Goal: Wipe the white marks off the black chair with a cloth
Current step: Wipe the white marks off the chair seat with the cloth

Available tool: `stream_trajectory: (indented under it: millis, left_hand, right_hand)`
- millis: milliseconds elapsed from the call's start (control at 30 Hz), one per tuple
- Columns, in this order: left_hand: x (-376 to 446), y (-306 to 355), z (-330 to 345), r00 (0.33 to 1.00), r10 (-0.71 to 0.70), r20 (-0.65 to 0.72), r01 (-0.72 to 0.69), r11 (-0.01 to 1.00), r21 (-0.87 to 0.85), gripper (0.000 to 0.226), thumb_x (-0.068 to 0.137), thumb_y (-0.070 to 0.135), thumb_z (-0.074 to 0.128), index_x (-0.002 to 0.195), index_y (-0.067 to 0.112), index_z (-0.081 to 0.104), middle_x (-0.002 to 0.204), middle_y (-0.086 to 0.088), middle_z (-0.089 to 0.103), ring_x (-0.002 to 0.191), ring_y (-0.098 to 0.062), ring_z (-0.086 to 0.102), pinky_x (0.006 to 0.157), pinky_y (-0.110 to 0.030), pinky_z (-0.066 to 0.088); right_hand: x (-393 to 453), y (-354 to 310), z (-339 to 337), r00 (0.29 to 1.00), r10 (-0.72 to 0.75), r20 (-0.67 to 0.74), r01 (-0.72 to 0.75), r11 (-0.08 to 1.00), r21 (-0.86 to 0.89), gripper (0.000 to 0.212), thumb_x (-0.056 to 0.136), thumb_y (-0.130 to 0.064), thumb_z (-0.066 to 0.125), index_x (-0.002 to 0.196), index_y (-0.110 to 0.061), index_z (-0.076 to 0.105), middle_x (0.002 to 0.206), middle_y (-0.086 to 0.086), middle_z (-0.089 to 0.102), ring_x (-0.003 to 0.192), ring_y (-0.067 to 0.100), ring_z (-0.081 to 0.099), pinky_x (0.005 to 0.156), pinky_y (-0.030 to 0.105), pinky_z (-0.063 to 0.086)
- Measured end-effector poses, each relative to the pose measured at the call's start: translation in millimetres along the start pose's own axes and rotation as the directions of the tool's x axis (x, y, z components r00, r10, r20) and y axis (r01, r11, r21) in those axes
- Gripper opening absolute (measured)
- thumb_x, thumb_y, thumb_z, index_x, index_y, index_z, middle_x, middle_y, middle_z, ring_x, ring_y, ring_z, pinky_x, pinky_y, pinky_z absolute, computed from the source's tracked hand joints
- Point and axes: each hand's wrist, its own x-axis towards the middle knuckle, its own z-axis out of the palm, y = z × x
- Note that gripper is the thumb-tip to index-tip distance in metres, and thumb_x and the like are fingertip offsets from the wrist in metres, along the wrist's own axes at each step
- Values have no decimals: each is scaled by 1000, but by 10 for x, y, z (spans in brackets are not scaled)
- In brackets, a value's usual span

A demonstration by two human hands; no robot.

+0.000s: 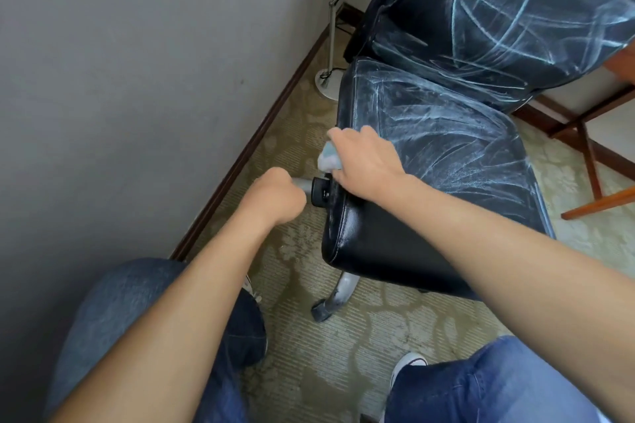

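Chair (446,154), black and streaked with white marks (457,144), stands on patterned carpet (343,347) just ahead of 2 denim-clad knees. Its near front edge is clean and glossy. At the seat's left edge the right hand (367,161) presses down, fingers clenched around a pale cloth (328,158) that pokes out over the side. Just left of it, the left hand (275,196) is closed in a fist on a grey lever (304,183) under the seat. A narrow strip of carpet separates the chair from the grey wall (120,79). Farther back, the backrest (515,10) is heavily scribbled, with a lamp stand (331,45) beside it.
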Motion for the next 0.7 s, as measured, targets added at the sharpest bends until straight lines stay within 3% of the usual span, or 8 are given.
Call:
stream_trajectory:
  millis: [133,267,300,367,467,567,633,700]
  left_hand:
    - [28,-15,-70,998,11,-65,-10,1000,20,24,96,16,56,110,8,73,106,-16,74,100,-35,69,91,-42,59]
    - [58,47,-80,993,36,-114,-34,999,18,24,99,16,54,110,8,74,110,-13,72,101,-33,66,85,-36,53]
    - [49,61,-72,994,35,-108,-32,999,28,24,100,16,54,110,8,74,110,-12,71,99,-33,65,83,-35,51]
    - [52,80,-62,994,40,-102,-35,998,48,23,98,16,54,107,9,74,110,-12,71,99,-32,64,85,-35,52]
    - [54,76,-79,995,32,-94,-22,994,109,23,97,16,55,112,10,72,105,-10,68,96,-31,62,85,-37,52]
    - [-56,85,-37,999,19,40,-29,960,279,25,97,17,57,118,7,67,95,-5,63,87,-25,61,73,-34,49]
    - [-156,117,88,975,-2,222,-73,942,327,34,98,25,66,123,3,61,105,-7,66,90,-25,64,74,-32,51]
    - [-218,116,230,913,-54,404,-81,947,310,60,95,42,74,135,2,52,119,-12,66,96,-26,68,86,-36,59]
  right_hand:
    - [-302,-242,101,963,-246,113,253,966,-53,26,87,-35,66,106,-19,58,101,1,64,97,27,56,64,38,48]
    - [-955,-459,275,798,-547,253,562,827,16,21,80,-25,70,98,-19,62,91,-1,63,89,23,54,55,33,32]
    - [-983,-440,292,796,-552,251,566,824,18,22,80,-28,70,98,-20,62,90,-2,63,88,23,55,54,32,30]
    - [-829,-320,258,869,-469,158,471,882,24,25,82,-36,70,101,-22,61,93,-3,64,90,23,55,55,33,32]
    - [-337,-64,151,981,-195,-11,195,981,2,23,87,-37,68,103,-24,58,98,-4,63,96,25,54,61,36,39]
    - [79,155,93,998,57,-34,-55,997,55,23,90,-38,65,105,-23,57,98,-4,63,102,28,53,65,37,38]
    - [115,90,76,1000,20,8,-20,1000,10,23,89,-38,64,106,-23,59,100,-3,65,103,29,55,66,38,41]
    - [-51,-77,68,976,-182,117,184,983,-3,23,88,-37,62,108,-25,64,100,0,68,99,29,61,68,38,49]
